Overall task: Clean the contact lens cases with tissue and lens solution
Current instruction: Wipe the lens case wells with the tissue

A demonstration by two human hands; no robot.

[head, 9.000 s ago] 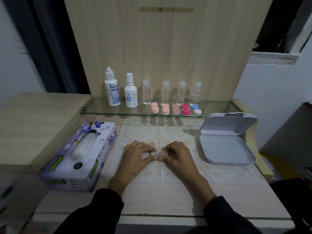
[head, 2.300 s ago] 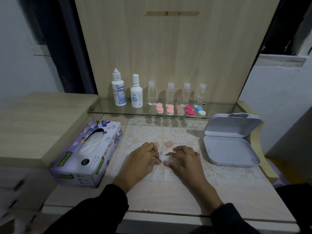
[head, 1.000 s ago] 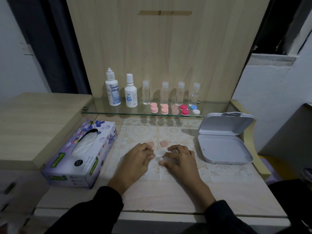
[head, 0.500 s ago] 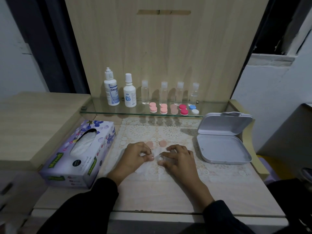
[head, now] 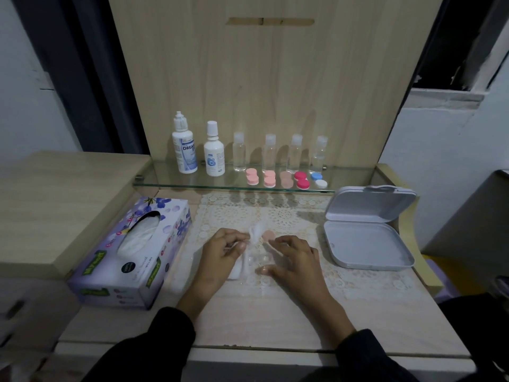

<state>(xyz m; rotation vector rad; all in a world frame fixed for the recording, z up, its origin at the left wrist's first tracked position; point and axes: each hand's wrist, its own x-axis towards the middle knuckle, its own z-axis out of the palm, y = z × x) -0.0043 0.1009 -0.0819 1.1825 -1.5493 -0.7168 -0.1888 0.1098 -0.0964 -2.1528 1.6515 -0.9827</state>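
My left hand [head: 220, 255] pinches a white tissue [head: 254, 234] that stands up from my fingers and trails down past my palm. Just to its right, my right hand [head: 296, 263] rests on the lace mat with thumb and forefinger around a clear contact lens case base [head: 254, 261], which is faint and hard to make out. One peach cap [head: 268, 236] lies on the mat beyond my fingers, partly behind the tissue. Two white lens solution bottles [head: 184, 150] stand at the left of the glass shelf [head: 170, 183].
A floral tissue box [head: 132, 252] lies to my left. An open grey plastic box [head: 366, 249] sits at the right. On the shelf stand several small clear bottles [head: 294, 153] with several pink, red and blue-white lens cases [head: 275, 180] in front.
My left hand now holds a tissue lifted above the case, covering one of the two peach caps. My right hand stays at the clear case base.
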